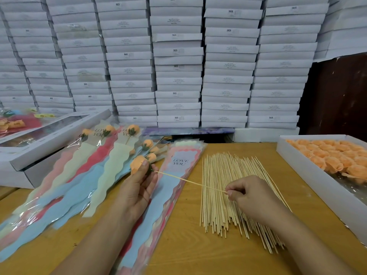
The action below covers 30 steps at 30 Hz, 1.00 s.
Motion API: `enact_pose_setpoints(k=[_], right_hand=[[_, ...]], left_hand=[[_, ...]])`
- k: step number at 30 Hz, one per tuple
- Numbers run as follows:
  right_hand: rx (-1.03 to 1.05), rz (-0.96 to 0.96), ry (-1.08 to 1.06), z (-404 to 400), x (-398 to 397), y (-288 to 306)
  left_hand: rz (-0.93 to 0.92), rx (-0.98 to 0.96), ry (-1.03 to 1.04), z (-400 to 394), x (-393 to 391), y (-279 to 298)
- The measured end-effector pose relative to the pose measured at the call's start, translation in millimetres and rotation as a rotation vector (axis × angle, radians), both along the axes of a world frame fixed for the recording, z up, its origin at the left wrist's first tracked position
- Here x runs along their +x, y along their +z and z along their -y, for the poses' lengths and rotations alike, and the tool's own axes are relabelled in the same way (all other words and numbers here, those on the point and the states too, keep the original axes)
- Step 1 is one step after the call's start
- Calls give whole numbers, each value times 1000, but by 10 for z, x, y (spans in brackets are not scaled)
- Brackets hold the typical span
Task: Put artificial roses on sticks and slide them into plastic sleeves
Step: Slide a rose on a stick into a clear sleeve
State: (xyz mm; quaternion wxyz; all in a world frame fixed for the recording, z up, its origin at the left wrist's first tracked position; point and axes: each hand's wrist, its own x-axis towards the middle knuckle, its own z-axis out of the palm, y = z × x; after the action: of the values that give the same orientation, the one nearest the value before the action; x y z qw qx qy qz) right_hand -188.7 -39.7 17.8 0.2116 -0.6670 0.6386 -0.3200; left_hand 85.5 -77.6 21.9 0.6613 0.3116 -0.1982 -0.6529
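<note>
Obs: left hand (pixel 139 187) grips an orange rose (pixel 138 163) by head and green base, thumb over the petals; rose sits at about 10 o'clock from the table centre, above the filled sleeves (pixel 85 167). Right hand (pixel 246 195) pinches the tail of one stick (pixel 190 182) between thumb and fingertips; the stick's far tip meets the rose's base, though seating depth cannot be read. Risks, judged: pinch at the extreme tail gives poor control, so an off-axis push could bow or snap the thin stick, or drive the tip out through the petals. A hard thumb may crush the bloom. The right wrist hangs over the loose stick pile (pixel 234 197) at 3 o'clock; a drag could scatter it. Empty sleeve stack (pixel 178 169) lies at 12 o'clock, under the stick; a sharp tip could snag the film on entry. Rose tray (pixel 297 153) at 2 o'clock.
</note>
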Motion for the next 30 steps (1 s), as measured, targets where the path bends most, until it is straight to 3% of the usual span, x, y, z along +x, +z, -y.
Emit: enact_pose_setpoints(k=[16,30], right_hand=[[-93,3,23,-99,111,63],[-135,-215,70,-128,135,2]], left_hand=[[-13,-8,17,-6,-3,-5],[28,-30,-8,-14,3,-25]])
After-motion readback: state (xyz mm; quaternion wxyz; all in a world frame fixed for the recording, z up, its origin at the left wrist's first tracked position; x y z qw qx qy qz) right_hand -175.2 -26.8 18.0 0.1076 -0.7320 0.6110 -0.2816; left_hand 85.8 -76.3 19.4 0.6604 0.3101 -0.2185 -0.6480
